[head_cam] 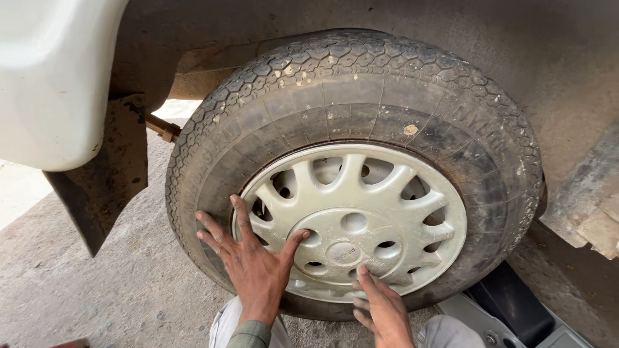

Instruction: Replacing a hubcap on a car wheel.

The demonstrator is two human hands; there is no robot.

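Seen from the head camera, one car wheel (pixel 354 174) fills the middle of the view, set in the wheel arch of a white vehicle body (pixel 51 77). Its black tyre (pixel 361 90) is dusty, with small pale stones stuck in the tread. Inside the tyre sits one silver plastic wheel cover (pixel 361 219) with curved spokes and a small round badge at its centre; the badge is grey and its mark is too small to tell.

The left hand (pixel 248 261) lies flat and spread at the wheel's lower left, fingers on the tyre sidewall and thumb on the cover's rim, gripping nothing. The right hand (pixel 380 306) is below the cover's centre, fingertips touching its lower edge, fingers loosely bent and closed on nothing.

Left of the wheel hangs one black mud flap (pixel 97 180). Under the wheel is a grey concrete floor (pixel 97 296). At the wheel's lower right stands a dark jack (pixel 512 303) beside grey metal.
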